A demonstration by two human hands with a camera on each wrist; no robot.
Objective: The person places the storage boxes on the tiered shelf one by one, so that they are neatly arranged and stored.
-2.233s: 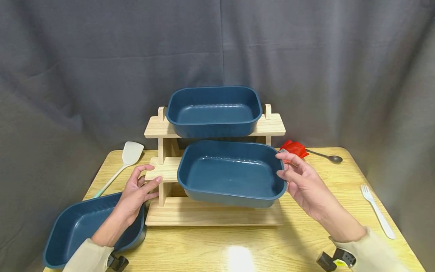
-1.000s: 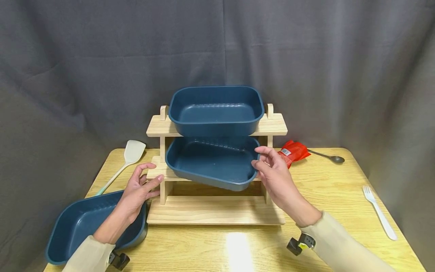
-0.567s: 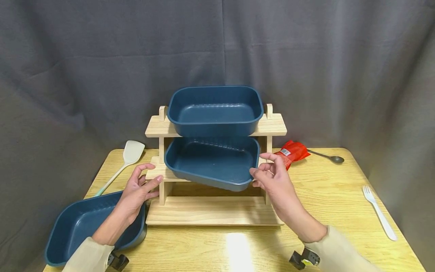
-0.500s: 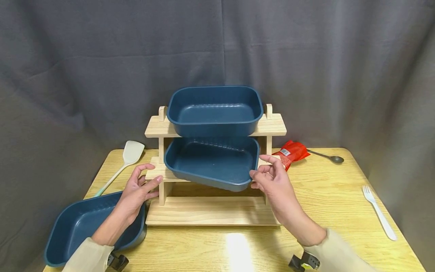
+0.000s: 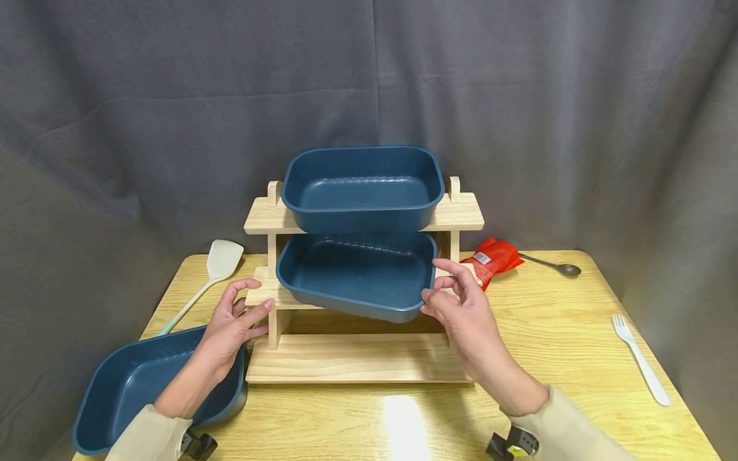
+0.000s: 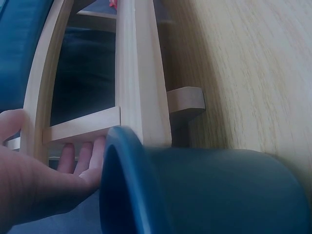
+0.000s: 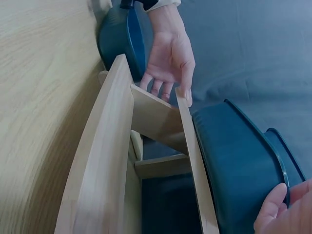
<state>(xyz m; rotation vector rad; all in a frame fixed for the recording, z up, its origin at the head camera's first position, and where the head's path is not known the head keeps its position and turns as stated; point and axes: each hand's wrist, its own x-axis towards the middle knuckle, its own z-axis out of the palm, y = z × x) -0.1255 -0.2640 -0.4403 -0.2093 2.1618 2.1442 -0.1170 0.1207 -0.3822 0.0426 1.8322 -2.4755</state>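
Note:
A pale wooden three-tier shelf rack (image 5: 357, 355) stands on the table. My left hand (image 5: 230, 326) grips the left end of its middle board, thumb above and fingers below in the left wrist view. On that middle board sits a dark blue rectangular bin (image 5: 363, 282), turned slightly, its right front corner jutting past the board's edge. My right hand (image 5: 467, 314) pinches that bin's right rim between thumb and fingers; the thumb (image 7: 273, 200) touches the rim in the right wrist view. A matching blue bin (image 5: 363, 192) rests on the top tier, partly hiding the lower bin's back.
A third blue bin (image 5: 144, 384) lies at the left, under my left forearm. Behind it is a white spatula (image 5: 225, 259). A red packet (image 5: 496, 259), a dark spoon (image 5: 567, 269) and a white fork (image 5: 640, 358) lie at the right. Grey curtains surround the table.
My right hand has moved the bin leftward and back onto the middle board, then shifted its fingers slightly down the rim. The left hand has stayed on the rack.

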